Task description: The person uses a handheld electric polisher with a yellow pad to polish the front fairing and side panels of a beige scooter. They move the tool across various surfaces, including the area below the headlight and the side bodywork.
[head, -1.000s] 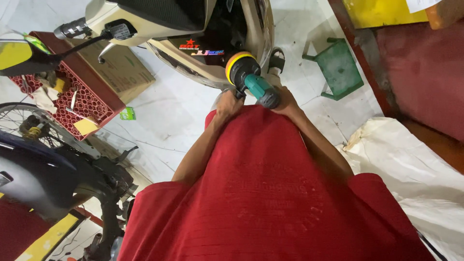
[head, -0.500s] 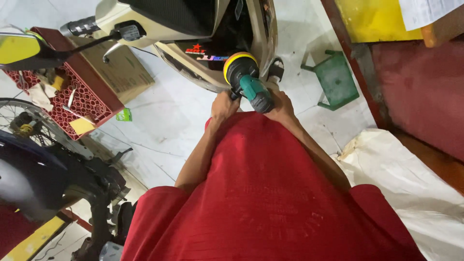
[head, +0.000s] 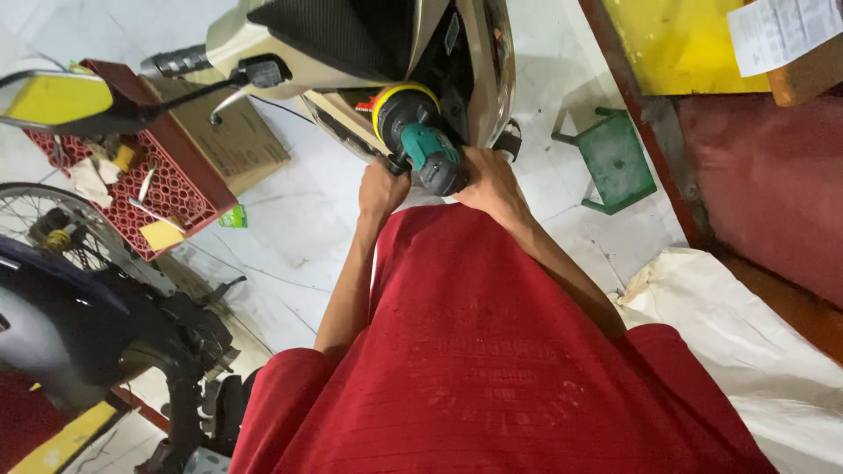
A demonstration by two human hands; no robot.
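Note:
A teal power polisher (head: 428,147) with a yellow-rimmed pad is pressed against the cream body panel of a scooter (head: 351,53) at the top of the head view. My right hand (head: 492,180) wraps the polisher's body from the right. My left hand (head: 380,186) grips its side handle on the left. Both forearms reach forward over my red shirt, which fills the lower middle of the view.
A red plastic crate (head: 167,189) with small tools and a cardboard box (head: 233,140) lie on the floor at left. A dark motorcycle and spoked wheel (head: 53,233) stand at lower left. A green stool (head: 615,158) sits at right, white sheeting (head: 746,333) at lower right.
The polisher and both hands stay on the scooter panel. The view has shifted slightly, bringing the scooter and hands a little lower and nearer.

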